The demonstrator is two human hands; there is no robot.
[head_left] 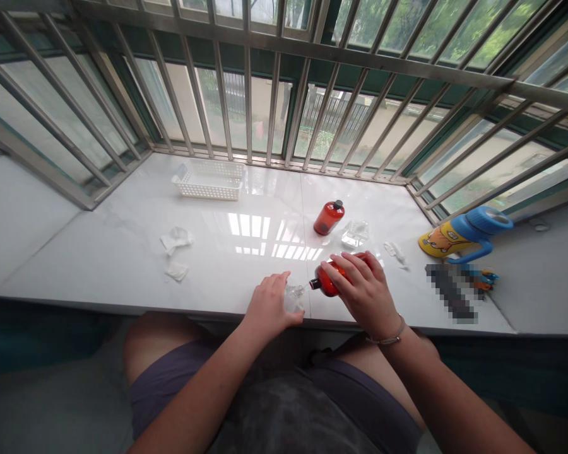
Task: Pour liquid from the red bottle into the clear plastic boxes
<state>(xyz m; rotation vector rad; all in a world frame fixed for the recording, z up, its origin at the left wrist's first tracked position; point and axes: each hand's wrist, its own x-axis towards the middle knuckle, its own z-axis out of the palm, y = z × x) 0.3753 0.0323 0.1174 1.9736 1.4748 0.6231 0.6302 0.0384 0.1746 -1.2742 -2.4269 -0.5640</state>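
My right hand (pixel 360 287) is wrapped around a red bottle (pixel 330 279), tipped nearly flat, its dark uncapped neck facing left. A thin clear streak shows between that mouth and a small clear cup (pixel 294 297), close by on the left. My left hand (pixel 271 302) grips this cup near the front edge of the white counter; the level inside it cannot be made out. Behind my right hand stands a second red bottle (pixel 329 217) with a black cap on. Beside it sits a clear faceted container (pixel 355 234).
Crumpled white tissues (pixel 176 238) lie at the left, and another tissue (pixel 396 253) at the right. A white perforated basket (pixel 211 181) is near the barred window. A blue and yellow flask (pixel 464 233) with a handle stands far right, beside a blurred-out dark object (pixel 449 293).
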